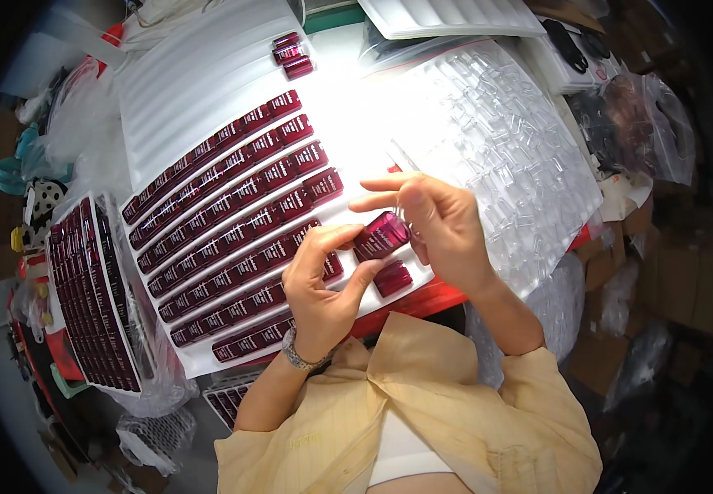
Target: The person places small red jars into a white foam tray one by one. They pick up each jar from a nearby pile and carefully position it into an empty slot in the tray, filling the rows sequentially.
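While our left hand (323,280) grips a glossy dark red rectangular container (383,236) between thumb and fingers above the red-edged worktop (432,298), our right hand (447,226) stands just beside its right end, some fingers spread; the lower fingers are partly hidden, and we cannot tell whether they hold anything. Glare washes out the middle of the worktop and fades some of the clear plastic pieces (509,165) on the right. Our left hand covers part of the lower rows of similar dark red containers (278,171) in the white ridged tray (200,74). We see pale printing on the held container, too small to read.
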`<state>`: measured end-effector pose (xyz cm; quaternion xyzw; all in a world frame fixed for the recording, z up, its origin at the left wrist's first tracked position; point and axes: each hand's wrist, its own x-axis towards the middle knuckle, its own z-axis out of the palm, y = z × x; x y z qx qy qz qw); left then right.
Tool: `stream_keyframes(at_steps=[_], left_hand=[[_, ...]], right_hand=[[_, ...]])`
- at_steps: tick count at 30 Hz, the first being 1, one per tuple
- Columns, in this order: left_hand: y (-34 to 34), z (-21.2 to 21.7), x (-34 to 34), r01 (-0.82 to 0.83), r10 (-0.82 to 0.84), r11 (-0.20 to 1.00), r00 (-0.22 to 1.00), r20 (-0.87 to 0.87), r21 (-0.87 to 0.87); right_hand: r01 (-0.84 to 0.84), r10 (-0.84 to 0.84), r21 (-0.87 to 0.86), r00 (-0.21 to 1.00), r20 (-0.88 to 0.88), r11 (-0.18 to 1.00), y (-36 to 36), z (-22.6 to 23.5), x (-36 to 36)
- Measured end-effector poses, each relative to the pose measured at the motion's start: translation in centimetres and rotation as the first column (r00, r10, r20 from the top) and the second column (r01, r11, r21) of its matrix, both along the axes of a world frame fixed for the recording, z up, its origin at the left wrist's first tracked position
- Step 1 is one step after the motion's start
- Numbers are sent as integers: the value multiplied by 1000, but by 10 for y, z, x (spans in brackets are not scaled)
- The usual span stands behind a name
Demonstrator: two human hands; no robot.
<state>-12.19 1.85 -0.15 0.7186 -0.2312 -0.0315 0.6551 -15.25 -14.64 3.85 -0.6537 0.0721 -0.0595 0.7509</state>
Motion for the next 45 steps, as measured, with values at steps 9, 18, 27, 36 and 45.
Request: stream_keyframes(at_steps=[9, 18, 27, 36, 45], left_hand=[[8, -3, 1, -20, 21, 999, 999, -33, 26], [13, -7, -6, 27, -98, 979, 932, -349, -204], [2, -1, 33, -156, -207, 692, 892, 401, 705], [15, 7, 53, -114, -126, 775, 936, 329, 622], [-5, 23, 63, -3, -139, 910, 940, 312, 414]], right_hand=[[88, -113, 182, 985, 133, 979, -12, -7, -9], [102, 76, -431, 923, 376, 896, -63, -12, -13], [-73, -387, -908, 917, 102, -413, -363, -64, -5], [-215, -137, -711, 976, -167, -669, -387, -78, 15], [350, -287, -845, 926, 247, 404, -205, 1, 1]])
